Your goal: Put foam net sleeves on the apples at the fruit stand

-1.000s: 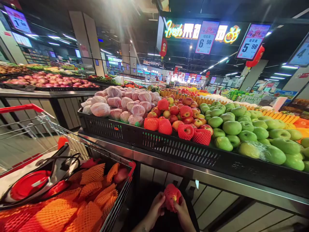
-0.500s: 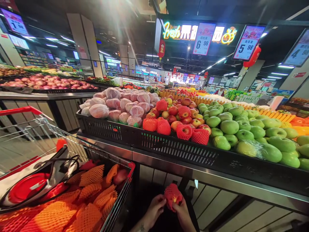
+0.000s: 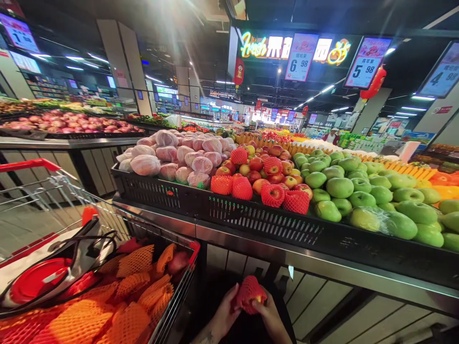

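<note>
Low in front of me, below the counter edge, an apple (image 3: 250,290) sits in a red foam net sleeve. A bit of its yellowish skin shows at the net's lower opening. My left hand (image 3: 225,311) holds it from the left, thumb and fingers pressed to the net. From the right, my right hand (image 3: 269,313) grips it, thumb across the opening. Netted and bare red apples (image 3: 256,165) lie above in a black crate (image 3: 265,223). Partly hidden by my fingers is the net's lower rim.
At the left stands a shopping cart (image 3: 174,306) with orange foam nets (image 3: 81,317) and a bag (image 3: 66,248). The crate row also holds wrapped pinkish fruit (image 3: 145,165) and green apples (image 3: 340,188). A metal counter edge (image 3: 247,243) runs before me. Red onions (image 3: 68,122) lie behind.
My left hand has moved up and closed against the net's left side. The netted apple has shifted slightly left and turned, so less skin shows at the opening.
</note>
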A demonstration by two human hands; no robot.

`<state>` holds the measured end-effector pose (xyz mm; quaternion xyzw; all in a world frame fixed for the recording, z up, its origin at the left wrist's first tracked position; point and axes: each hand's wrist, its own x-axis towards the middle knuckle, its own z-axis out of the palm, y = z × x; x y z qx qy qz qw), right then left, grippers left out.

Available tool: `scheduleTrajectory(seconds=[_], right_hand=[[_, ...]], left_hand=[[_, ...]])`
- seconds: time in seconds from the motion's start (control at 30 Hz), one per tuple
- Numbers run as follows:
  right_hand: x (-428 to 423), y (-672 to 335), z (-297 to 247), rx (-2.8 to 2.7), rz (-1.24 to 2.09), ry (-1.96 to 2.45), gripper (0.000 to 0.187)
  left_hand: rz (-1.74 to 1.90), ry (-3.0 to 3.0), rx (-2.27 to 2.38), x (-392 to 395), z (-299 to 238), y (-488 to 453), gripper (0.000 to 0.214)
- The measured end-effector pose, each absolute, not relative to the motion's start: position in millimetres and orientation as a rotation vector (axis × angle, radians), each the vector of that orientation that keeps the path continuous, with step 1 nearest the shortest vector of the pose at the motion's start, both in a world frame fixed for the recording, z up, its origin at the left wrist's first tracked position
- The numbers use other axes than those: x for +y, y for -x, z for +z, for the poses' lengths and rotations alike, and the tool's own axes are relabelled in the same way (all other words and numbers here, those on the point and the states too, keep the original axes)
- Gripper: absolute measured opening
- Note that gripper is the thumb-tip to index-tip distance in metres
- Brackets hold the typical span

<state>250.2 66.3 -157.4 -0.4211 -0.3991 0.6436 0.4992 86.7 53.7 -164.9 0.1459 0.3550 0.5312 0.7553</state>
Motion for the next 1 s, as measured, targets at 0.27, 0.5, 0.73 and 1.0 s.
scheduleTrajectory(seconds=[0.27,0.5,0.73,1.0], right_hand=[[64.9,-249.8,-166.0,-0.949,1.552,1.104,0.084],[65.3,-256.4,-174.7,-0.667,1.639,0.938,0.068],[70.6,-253.4,-165.1,-0.714,1.665,0.761,0.060],[66.8,-254.7,-181.4,-0.660,1.594,0.888,0.061]], left_hand=[[1.310,-0.237,0.723,57.4,-166.2,-85.7,0.048],[1.213,-0.423,0.839,53.0,-152.4,-91.8,0.053],[1.050,-0.594,0.750,51.6,-162.4,-87.2,0.059],[1.016,-0.706,0.805,53.4,-163.9,-95.0,0.049]])
